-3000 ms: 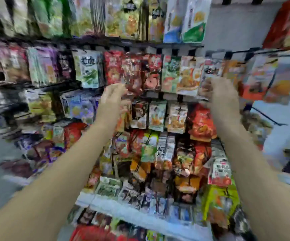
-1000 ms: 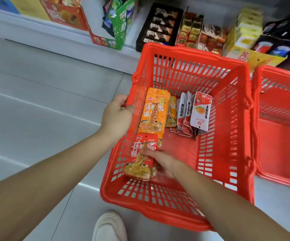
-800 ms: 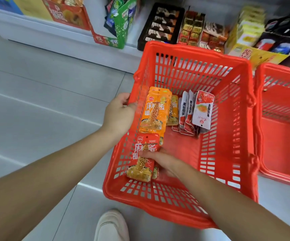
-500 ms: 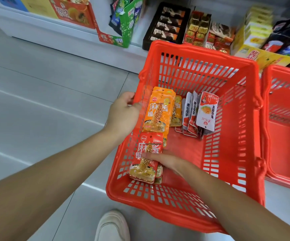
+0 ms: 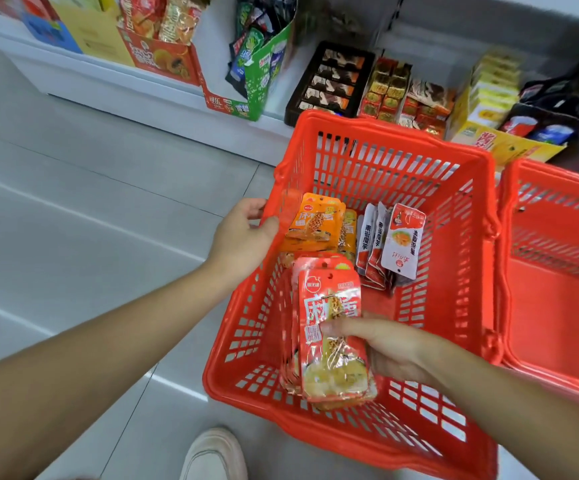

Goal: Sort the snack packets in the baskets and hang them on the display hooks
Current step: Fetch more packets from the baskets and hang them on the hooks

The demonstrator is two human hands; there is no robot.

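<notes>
A red plastic basket (image 5: 454,216) stands on the floor in front of me. My right hand (image 5: 388,344) holds a stack of red snack packets (image 5: 333,344), lifted above the basket's near left corner. My left hand (image 5: 243,237) grips the basket's left rim. Orange packets (image 5: 316,220) lean against the left wall inside. Several white-and-red packets (image 5: 402,240) stand in the middle of the basket.
A second red basket (image 5: 558,271) stands close on the right. A low white shelf (image 5: 125,84) with boxes of snacks runs along the back. Grey tiled floor (image 5: 73,220) lies to the left. My white shoe (image 5: 215,455) is below the basket.
Three seconds ago both hands were up at the hanging display; since then I look down at the basket. In the last second my right hand raised the red packets.
</notes>
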